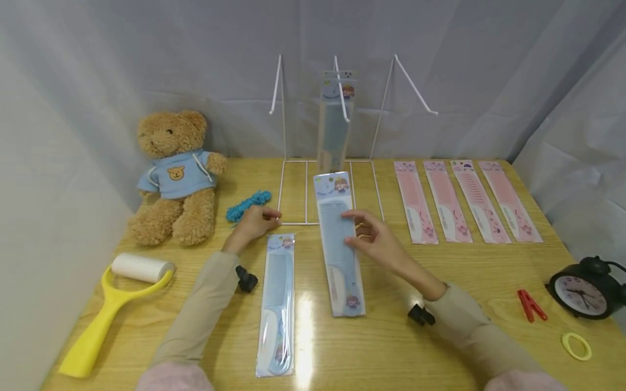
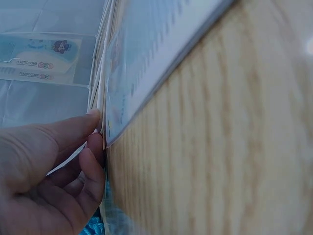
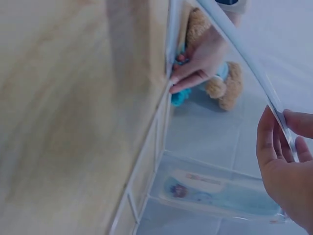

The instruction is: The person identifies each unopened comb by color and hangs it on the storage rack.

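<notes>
My left hand (image 1: 251, 224) pinches the front left corner of the white wire rack (image 1: 306, 193) between thumb and fingers. My right hand (image 1: 379, 244) holds a blue comb in clear packaging (image 1: 337, 244) by its right edge, raised in front of the rack. In the right wrist view, thumb and fingers (image 3: 266, 142) grip the thin side of that pack. From the rack's middle hook hangs blue comb packaging (image 1: 334, 130); the left wrist view shows two overlapping packs there. Another packaged blue comb (image 1: 277, 304) lies on the table below my left hand.
Several pink packaged combs (image 1: 415, 203) lie in a row at the right. A teddy bear (image 1: 178, 174), blue cord (image 1: 248, 205) and yellow-handled lint roller (image 1: 114, 296) are at the left. Right front: a black alarm clock (image 1: 582, 293), red clip (image 1: 531, 306) and yellow ring (image 1: 576, 346).
</notes>
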`<state>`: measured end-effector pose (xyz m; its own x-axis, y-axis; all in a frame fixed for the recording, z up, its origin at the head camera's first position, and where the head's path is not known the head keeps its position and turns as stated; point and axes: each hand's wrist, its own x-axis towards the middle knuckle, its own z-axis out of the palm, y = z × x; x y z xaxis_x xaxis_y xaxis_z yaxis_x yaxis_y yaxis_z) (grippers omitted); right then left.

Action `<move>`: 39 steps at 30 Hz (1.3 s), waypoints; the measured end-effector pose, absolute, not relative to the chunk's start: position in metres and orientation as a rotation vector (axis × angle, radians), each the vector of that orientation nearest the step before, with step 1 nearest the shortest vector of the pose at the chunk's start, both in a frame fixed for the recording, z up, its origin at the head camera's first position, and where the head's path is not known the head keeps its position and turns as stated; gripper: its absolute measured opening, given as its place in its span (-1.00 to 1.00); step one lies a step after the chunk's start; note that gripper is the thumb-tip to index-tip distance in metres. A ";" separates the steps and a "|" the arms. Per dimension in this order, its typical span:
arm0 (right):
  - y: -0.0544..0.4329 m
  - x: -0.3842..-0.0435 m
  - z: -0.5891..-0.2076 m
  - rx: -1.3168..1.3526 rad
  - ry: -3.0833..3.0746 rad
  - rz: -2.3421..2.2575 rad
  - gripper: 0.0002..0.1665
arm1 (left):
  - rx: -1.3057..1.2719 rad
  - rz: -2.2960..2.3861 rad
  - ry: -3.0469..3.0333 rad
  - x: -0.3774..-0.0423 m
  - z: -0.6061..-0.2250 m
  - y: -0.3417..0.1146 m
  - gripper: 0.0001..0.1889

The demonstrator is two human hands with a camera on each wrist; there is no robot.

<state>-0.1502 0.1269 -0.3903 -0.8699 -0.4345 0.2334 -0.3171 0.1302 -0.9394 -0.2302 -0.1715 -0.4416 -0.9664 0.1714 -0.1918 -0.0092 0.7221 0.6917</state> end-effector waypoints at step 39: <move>0.119 -0.195 -0.339 -0.826 2.472 -2.123 -0.42 | 0.172 1.119 2.672 -0.229 -0.440 -0.173 -0.68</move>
<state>-0.1948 0.1192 -0.3392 -0.8566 -0.2191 0.4673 -0.4950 0.0927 -0.8639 -0.2288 -0.1728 -0.4405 -0.9644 0.1993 -0.1737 0.0160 0.6999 0.7141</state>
